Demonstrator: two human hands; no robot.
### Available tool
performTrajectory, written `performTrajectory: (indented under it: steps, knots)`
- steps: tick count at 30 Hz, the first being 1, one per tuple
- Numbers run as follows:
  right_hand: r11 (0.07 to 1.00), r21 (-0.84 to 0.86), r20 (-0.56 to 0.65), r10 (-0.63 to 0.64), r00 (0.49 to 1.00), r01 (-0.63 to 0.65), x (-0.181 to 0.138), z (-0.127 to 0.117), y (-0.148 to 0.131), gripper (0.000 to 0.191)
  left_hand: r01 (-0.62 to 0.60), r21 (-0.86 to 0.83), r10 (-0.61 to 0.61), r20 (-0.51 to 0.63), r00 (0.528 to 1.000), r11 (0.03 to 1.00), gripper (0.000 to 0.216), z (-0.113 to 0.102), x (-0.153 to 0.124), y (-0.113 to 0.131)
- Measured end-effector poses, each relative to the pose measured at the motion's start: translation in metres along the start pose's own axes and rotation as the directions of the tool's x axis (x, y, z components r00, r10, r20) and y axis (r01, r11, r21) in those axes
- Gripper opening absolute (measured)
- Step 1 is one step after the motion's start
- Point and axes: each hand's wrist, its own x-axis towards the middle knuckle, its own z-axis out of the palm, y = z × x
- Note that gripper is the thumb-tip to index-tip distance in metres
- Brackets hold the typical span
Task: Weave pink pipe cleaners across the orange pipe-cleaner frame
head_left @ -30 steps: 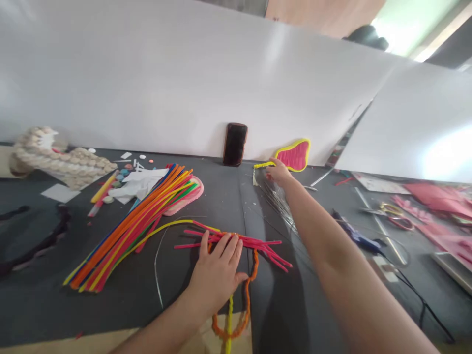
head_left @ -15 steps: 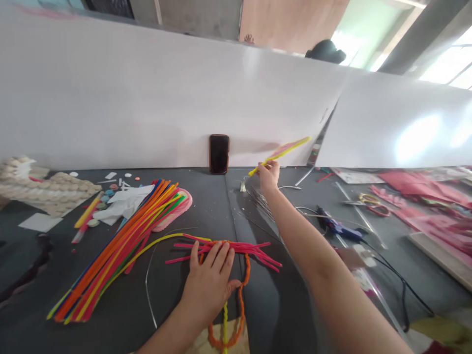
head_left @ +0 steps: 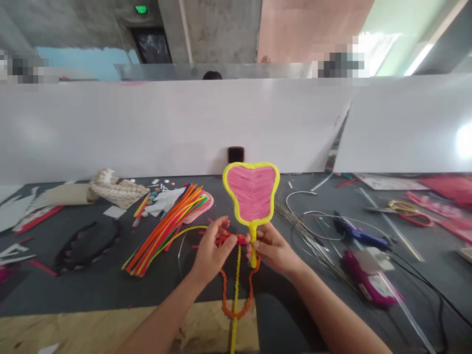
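A paddle-shaped pink piece [head_left: 252, 194] with a yellow fuzzy rim stands upright in my right hand [head_left: 275, 248]. Thumb and fingers close around its yellow handle [head_left: 253, 250]. My left hand [head_left: 213, 251] is half curled with thumb and fingers apart, just above red pipe cleaners [head_left: 240, 239]; whether it touches them I cannot tell. Part of these red stems is hidden by both hands. Below them hangs an orange twisted loop [head_left: 224, 295], with a yellow twisted stem [head_left: 237, 280] running down through its middle.
A bundle of coloured pipe cleaners [head_left: 162, 231] lies to the left, near a dark braided band [head_left: 70, 250]. On the right are thin wires [head_left: 313, 246], a blue glue gun [head_left: 363, 233], scissors [head_left: 409, 211] and a magenta device [head_left: 368, 282]. A phone [head_left: 236, 154] leans against the white partition [head_left: 165, 128].
My right hand has brought the pink and yellow piece back from the far side and turned it upright. My left hand has lifted from lying flat on the red stems. The view has shifted.
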Motion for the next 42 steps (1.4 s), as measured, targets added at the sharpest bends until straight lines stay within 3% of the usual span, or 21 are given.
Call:
performTrajectory:
  steps: [3,6,13,23,35,42]
  knots:
    - [0.999,-0.02,0.129,0.044,0.991,-0.041,-0.003,0.007,0.007,0.039,0.134,-0.386,-0.137,0.02,0.99,0.913,0.053,-0.002,0.01,0.019]
    - [0.993,-0.057,0.23,0.117,0.966,-0.107,-0.006,0.011,0.011,0.04,0.134,-0.509,-0.17,-0.024,0.985,0.85,0.047,-0.001,0.015,0.033]
    - [0.98,-0.078,0.281,0.2,0.939,-0.186,-0.01,0.013,0.017,0.047,0.17,-0.405,-0.242,-0.134,0.961,0.898,0.033,0.004,0.008,0.036]
    - [0.975,-0.074,0.288,0.222,0.932,-0.21,-0.011,0.013,0.022,0.044,0.218,-0.406,-0.288,-0.121,0.95,0.888,0.017,0.004,0.006,0.029]
    - [0.971,-0.047,0.296,0.239,0.925,-0.236,-0.012,0.016,0.02,0.044,0.255,-0.462,-0.307,-0.039,0.951,0.849,0.034,0.002,0.004,0.03]
    - [0.972,-0.083,0.27,0.235,0.934,-0.22,-0.012,0.015,0.019,0.046,0.226,-0.476,-0.283,-0.051,0.958,0.85,0.041,-0.003,0.003,0.027]
